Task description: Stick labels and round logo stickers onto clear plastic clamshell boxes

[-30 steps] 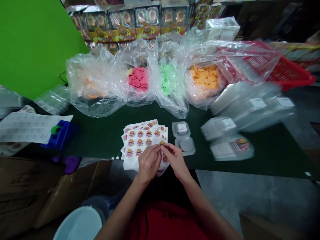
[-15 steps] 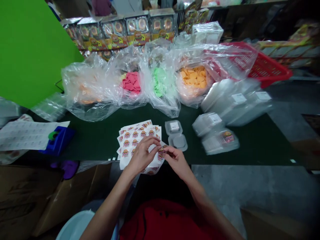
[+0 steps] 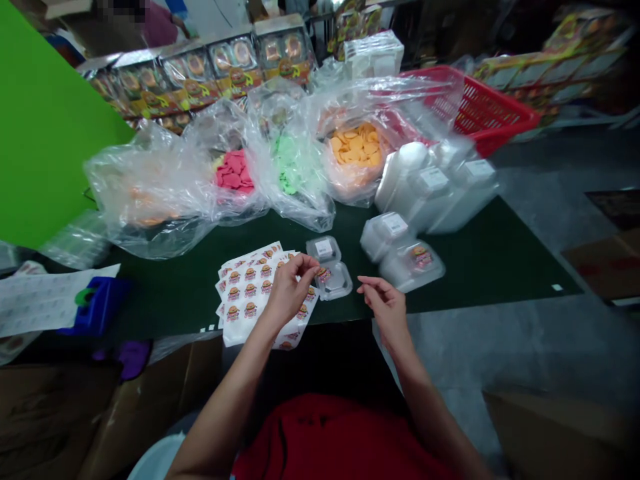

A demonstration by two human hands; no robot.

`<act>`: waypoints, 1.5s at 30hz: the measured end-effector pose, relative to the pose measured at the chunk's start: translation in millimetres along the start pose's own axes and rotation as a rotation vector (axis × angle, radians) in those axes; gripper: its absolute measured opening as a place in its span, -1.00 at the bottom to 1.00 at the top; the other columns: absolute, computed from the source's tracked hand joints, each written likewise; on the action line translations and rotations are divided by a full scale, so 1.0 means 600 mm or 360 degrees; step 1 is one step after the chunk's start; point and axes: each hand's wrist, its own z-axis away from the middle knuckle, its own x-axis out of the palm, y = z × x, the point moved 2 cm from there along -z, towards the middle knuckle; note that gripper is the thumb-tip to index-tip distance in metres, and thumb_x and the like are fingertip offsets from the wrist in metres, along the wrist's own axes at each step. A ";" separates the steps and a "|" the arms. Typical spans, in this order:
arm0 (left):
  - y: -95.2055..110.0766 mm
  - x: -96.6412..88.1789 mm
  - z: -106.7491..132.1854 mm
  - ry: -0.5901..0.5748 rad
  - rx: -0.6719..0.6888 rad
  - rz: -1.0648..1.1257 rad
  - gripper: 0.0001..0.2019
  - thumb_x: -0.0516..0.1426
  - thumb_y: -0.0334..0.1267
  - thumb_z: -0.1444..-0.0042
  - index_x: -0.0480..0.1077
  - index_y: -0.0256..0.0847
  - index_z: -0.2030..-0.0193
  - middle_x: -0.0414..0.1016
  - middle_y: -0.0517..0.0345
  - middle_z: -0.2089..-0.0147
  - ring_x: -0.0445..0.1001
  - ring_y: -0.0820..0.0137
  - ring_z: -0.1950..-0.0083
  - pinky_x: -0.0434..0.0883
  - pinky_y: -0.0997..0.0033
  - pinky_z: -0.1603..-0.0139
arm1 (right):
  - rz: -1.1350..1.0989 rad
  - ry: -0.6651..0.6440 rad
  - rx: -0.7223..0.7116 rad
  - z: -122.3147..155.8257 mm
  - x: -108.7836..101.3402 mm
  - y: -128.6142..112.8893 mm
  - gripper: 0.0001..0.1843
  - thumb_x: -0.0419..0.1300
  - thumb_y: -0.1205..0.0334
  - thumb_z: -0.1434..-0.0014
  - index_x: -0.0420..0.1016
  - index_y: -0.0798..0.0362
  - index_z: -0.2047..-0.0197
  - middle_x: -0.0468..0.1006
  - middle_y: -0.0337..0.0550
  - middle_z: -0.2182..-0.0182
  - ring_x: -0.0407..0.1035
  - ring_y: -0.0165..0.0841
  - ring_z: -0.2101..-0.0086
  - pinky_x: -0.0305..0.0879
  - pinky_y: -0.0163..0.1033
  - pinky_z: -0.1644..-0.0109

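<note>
My left hand (image 3: 289, 291) rests over a fan of burger sticker sheets (image 3: 247, 293) at the near edge of the dark green table (image 3: 500, 253). Its thumb and fingers are pinched on a small burger sticker (image 3: 324, 274), which lies on the lower half of an open clear clamshell container (image 3: 331, 270). The upper half of the clamshell carries a white label. My right hand (image 3: 386, 308) hovers just right of the clamshell, off the table's edge. Its fingers are loosely apart and hold nothing.
Plastic bags of orange (image 3: 355, 150), green (image 3: 290, 167), pink (image 3: 233, 175) and pale orange (image 3: 145, 200) pieces line the back. Stacked clear containers (image 3: 430, 187) and a red basket (image 3: 483, 110) are on the right. On the left are a blue dispenser (image 3: 95, 303) and label sheets (image 3: 40, 300).
Both hands were together over the sticker sheets, peeling a sticker. Now the left hand has carried it right to the clamshell, and the right hand has let go and drawn away right.
</note>
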 end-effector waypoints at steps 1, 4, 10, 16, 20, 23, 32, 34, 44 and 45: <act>-0.003 0.011 -0.009 -0.0037 -0.0022 0.0021 -0.85 0.18 -0.19 -0.31 0.50 -0.18 0.25 0.56 0.17 0.31 0.46 0.38 0.31 0.38 0.41 0.24 | 0.0005 0.0009 0.0002 -0.002 -0.006 0.002 -0.68 0.33 0.07 -0.13 0.70 0.05 0.11 0.60 -0.19 0.39 0.28 -0.38 0.43 0.20 -0.26 0.32; -0.011 0.038 -0.031 -0.0125 -0.0083 0.0043 -0.87 0.21 -0.21 -0.26 0.50 -0.19 0.28 0.57 0.18 0.35 0.49 0.39 0.34 0.39 0.43 0.29 | 0.0038 -0.0004 0.0013 -0.003 -0.011 0.008 -0.68 0.31 0.04 -0.14 0.70 0.04 0.12 0.60 -0.18 0.38 0.29 -0.37 0.43 0.19 -0.26 0.32; -0.025 0.052 -0.052 -0.0183 -0.0144 0.0050 -0.88 0.27 -0.25 -0.17 0.53 -0.21 0.16 0.63 0.15 0.30 0.59 0.35 0.29 0.48 0.40 0.22 | -0.0018 -0.0036 0.0037 -0.009 -0.011 0.017 -0.70 0.31 0.03 -0.14 0.70 0.02 0.14 0.60 -0.18 0.39 0.33 -0.36 0.42 0.22 -0.24 0.30; -0.038 0.050 -0.064 -0.0294 -0.0160 -0.0007 -0.76 0.28 -0.26 -0.17 0.52 -0.22 0.03 0.64 0.16 0.32 0.57 0.36 0.33 0.45 0.40 0.26 | -0.0013 -0.0030 0.0034 -0.020 -0.012 0.017 -0.70 0.30 0.02 -0.16 0.69 0.02 0.14 0.62 -0.16 0.38 0.37 -0.34 0.39 0.25 -0.23 0.28; -0.049 0.053 -0.072 -0.0362 -0.0151 -0.0024 -0.75 0.27 -0.27 -0.17 0.52 -0.24 0.01 0.63 0.15 0.32 0.56 0.38 0.35 0.42 0.42 0.31 | 0.0021 -0.0029 0.0007 -0.022 -0.009 0.016 -0.71 0.28 0.04 -0.19 0.69 0.03 0.13 0.62 -0.16 0.38 0.39 -0.32 0.38 0.27 -0.22 0.25; -0.056 0.056 -0.075 -0.0406 -0.0152 -0.0003 -0.76 0.26 -0.27 -0.18 0.51 -0.24 0.02 0.63 0.14 0.33 0.57 0.37 0.35 0.43 0.42 0.30 | 0.0064 -0.0068 -0.0065 -0.021 -0.002 0.012 -0.72 0.24 0.08 -0.25 0.69 0.03 0.11 0.62 -0.14 0.34 0.42 -0.30 0.33 0.32 -0.21 0.21; -0.043 0.060 -0.064 -0.0363 -0.0016 -0.0307 -0.77 0.22 -0.40 -0.24 0.47 -0.19 -0.03 0.59 0.20 0.29 0.54 0.36 0.29 0.42 0.39 0.20 | 0.0815 -0.0424 -0.0711 -0.019 0.039 0.005 -0.62 0.15 0.31 -0.36 0.68 -0.06 -0.13 0.41 -0.07 0.15 0.40 -0.20 0.12 0.41 -0.08 -0.01; -0.039 0.064 -0.054 -0.0274 0.0095 -0.0413 -0.69 0.22 -0.43 -0.24 0.44 -0.19 -0.12 0.58 0.18 0.25 0.54 0.33 0.25 0.43 0.34 0.13 | 0.0940 -0.0403 -0.0781 -0.016 0.041 0.006 -0.62 0.13 0.33 -0.39 0.68 -0.08 -0.14 0.41 -0.06 0.16 0.39 -0.17 0.10 0.41 -0.03 -0.06; -0.073 0.066 -0.025 0.0254 0.0125 -0.0339 -0.52 0.30 -0.23 -0.26 0.33 -0.15 -0.28 0.45 0.10 0.05 0.42 0.41 0.31 0.45 0.34 0.17 | 0.0989 -0.0113 -0.0808 -0.010 0.068 0.009 -0.84 0.19 0.25 -0.36 0.60 0.03 0.09 0.46 0.00 0.08 0.39 -0.10 0.01 0.39 0.03 -0.14; -0.079 0.064 -0.025 0.0296 0.0079 -0.0269 -0.56 0.28 -0.23 -0.28 0.35 -0.16 -0.25 0.46 0.12 0.07 0.41 0.43 0.34 0.43 0.37 0.21 | 0.0985 -0.0073 -0.0805 -0.014 0.074 0.012 -0.82 0.19 0.23 -0.35 0.58 0.03 0.04 0.46 0.02 0.05 0.39 -0.09 -0.01 0.38 0.04 -0.16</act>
